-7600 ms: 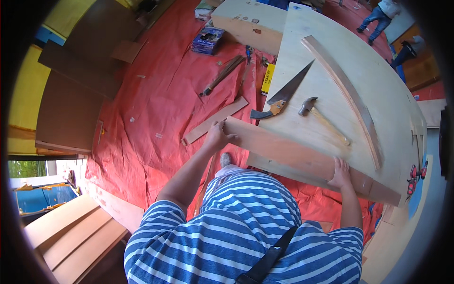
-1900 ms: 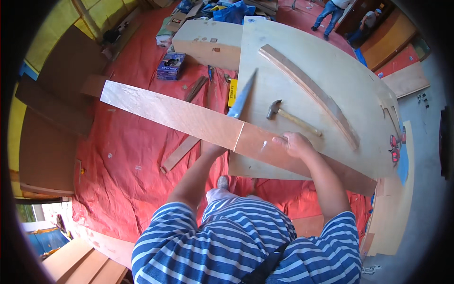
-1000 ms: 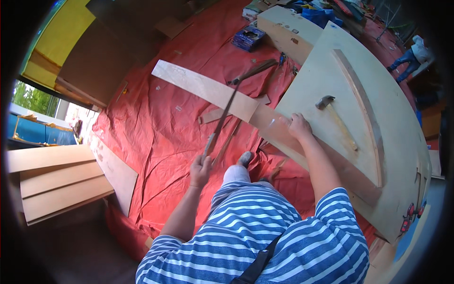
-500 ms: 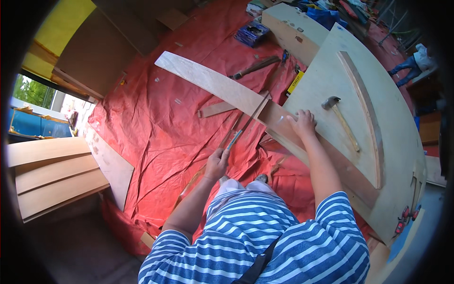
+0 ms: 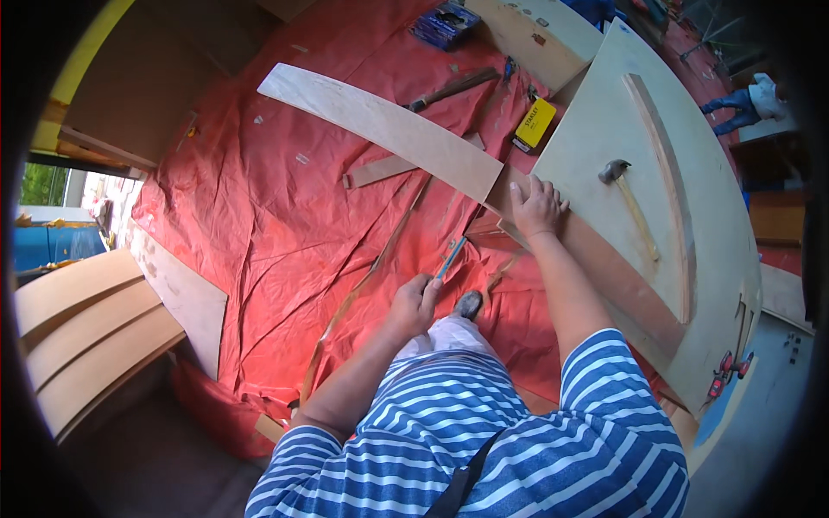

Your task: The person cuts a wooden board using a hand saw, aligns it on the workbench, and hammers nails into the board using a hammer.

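My left hand (image 5: 414,304) is closed round the light-blue handle of a slim tool that looks like a handsaw (image 5: 452,256), seen nearly edge-on. Its thin blade points up toward the wooden strip, but whether it touches the wood I cannot tell. My right hand (image 5: 537,205) lies with fingers apart on the browner part of a long wooden strip (image 5: 609,266), close to the line where the pale part (image 5: 380,121) begins. That pale part juts left beyond the large plywood sheet (image 5: 596,129), over the red floor covering.
On the plywood sheet lie a hammer (image 5: 635,203) and a curved wooden piece (image 5: 667,181). A yellow-and-black box (image 5: 535,123), a blue box (image 5: 445,24) and a short slat (image 5: 377,171) lie on the red sheeting (image 5: 285,233). Curved panels (image 5: 95,319) stand left; a person (image 5: 747,108) is far right.
My left hand and the saw have shifted right and slightly down; the blade shows shorter. My right hand has moved slightly left along the strip. The whole view has shifted a little.
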A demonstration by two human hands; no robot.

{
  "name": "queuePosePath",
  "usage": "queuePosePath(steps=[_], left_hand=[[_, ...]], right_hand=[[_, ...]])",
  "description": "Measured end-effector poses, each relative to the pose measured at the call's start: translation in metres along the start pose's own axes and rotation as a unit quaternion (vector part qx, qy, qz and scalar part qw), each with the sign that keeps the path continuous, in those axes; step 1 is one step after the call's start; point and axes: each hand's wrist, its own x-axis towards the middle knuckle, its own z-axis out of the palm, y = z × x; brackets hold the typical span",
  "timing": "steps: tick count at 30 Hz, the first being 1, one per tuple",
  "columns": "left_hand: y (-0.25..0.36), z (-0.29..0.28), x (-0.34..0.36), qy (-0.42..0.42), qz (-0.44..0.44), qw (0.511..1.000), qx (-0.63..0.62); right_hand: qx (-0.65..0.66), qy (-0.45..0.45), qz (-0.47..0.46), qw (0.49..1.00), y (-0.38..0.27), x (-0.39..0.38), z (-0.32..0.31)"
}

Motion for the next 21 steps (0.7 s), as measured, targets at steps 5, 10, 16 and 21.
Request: queuePosePath(steps=[5, 10, 16, 21], left_hand=[[-0.013, -0.004, -0.033, -0.001, 0.019, 1.0, 0.019], [-0.005, 0.009, 0.017, 0.016, 0.006, 0.998, 0.067], [-0.007, 0.013, 0.023, 0.044, -0.019, 0.997, 0.053], [0.012, 0.002, -0.004, 0.002, -0.065, 0.998, 0.001]], right_hand=[[-0.006, -0.012, -0.004, 1.0, -0.003, -0.001, -0.007], [-0.024, -0.004, -0.014, 1.0, -0.003, 0.0, -0.008], [-0.011, -0.004, -0.014, 1.0, -0.006, 0.0, -0.004], [-0.016, 0.013, -0.014, 1.0, 0.002, -0.001, -0.008]])
